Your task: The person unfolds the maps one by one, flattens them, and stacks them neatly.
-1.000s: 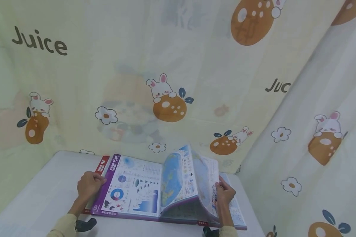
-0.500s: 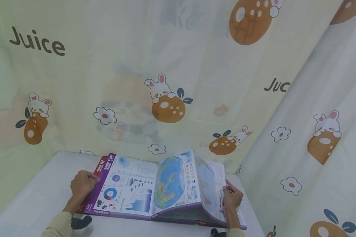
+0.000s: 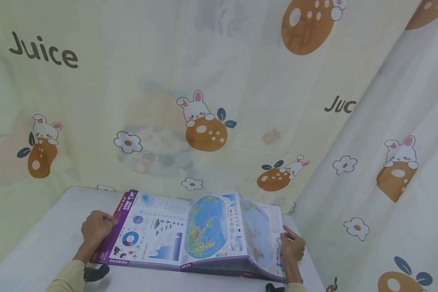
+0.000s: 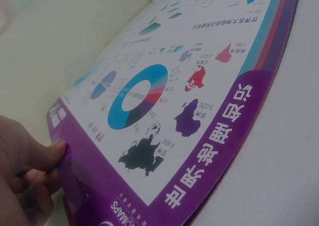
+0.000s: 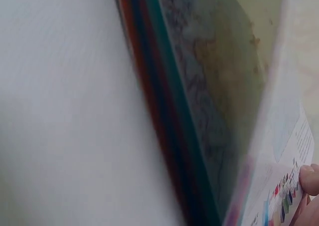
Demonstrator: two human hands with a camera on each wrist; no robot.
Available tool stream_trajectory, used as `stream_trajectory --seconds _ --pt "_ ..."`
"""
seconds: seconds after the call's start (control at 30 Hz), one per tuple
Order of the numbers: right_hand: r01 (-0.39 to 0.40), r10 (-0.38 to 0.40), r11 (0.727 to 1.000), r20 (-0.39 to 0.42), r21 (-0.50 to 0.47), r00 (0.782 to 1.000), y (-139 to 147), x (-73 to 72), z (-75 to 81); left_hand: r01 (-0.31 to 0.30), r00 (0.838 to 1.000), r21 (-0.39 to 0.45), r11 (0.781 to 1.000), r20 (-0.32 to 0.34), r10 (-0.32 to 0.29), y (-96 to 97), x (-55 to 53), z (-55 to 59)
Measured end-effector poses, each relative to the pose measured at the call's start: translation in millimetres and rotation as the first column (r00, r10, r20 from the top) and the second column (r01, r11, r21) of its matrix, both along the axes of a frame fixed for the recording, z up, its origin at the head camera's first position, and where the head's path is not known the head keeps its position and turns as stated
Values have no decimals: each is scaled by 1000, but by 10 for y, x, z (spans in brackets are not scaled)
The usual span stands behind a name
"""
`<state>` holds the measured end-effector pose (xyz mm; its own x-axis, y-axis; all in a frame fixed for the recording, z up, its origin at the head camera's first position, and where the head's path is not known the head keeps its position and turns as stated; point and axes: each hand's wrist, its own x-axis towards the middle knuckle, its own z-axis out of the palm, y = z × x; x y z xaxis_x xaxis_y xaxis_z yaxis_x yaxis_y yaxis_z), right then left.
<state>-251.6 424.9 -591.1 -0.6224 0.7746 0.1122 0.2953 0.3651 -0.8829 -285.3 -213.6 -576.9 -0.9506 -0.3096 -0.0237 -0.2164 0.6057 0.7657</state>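
Note:
A large fold-out world map (image 3: 204,227) lies spread across the table, its panels bending up at the folds. Its left panel (image 4: 134,91) carries charts and a purple border with white lettering. My left hand (image 3: 96,229) pinches that purple left edge, thumb on top, as the left wrist view also shows. At the other end, my right hand (image 3: 293,245) pinches the right edge of the last panel (image 3: 260,231), which slopes down from a raised fold. In the right wrist view only part of the right thumb and fingers (image 5: 310,183) shows at the sheet's edge.
A red-edged sheet (image 3: 121,202) peeks out under the map's left side. Beneath the raised fold lie more layered sheets (image 5: 154,86). The white table (image 3: 54,227) meets printed curtains (image 3: 160,81) at the back and right.
My left hand has moved left and my right hand has moved right, both keeping their hold. The map has spread wider, its middle panels flattening and its raised fold lowering.

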Motion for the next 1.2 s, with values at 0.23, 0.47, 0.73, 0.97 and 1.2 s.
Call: stream_trajectory --seconds 0.23,0.47,0.73,0.97,1.2 --pt "9 -9 1000 37 4 999 103 18 -39 0 1000 -11 1000 -1 0 -10 0 -20" --pt "2 -2 1000 55 1 999 170 3 -68 -5 1000 -37 999 -22 4 -24 15 -3" --pt "24 -24 1000 86 8 996 203 -78 -58 -18 999 -72 997 -28 16 -72 6 20" --pt "34 -36 999 87 28 996 250 -115 -93 -13 999 -89 996 -40 9 -106 5 9" --pt "37 -45 997 107 74 993 282 -141 -122 -29 998 -108 994 -50 24 -108 -22 -2"
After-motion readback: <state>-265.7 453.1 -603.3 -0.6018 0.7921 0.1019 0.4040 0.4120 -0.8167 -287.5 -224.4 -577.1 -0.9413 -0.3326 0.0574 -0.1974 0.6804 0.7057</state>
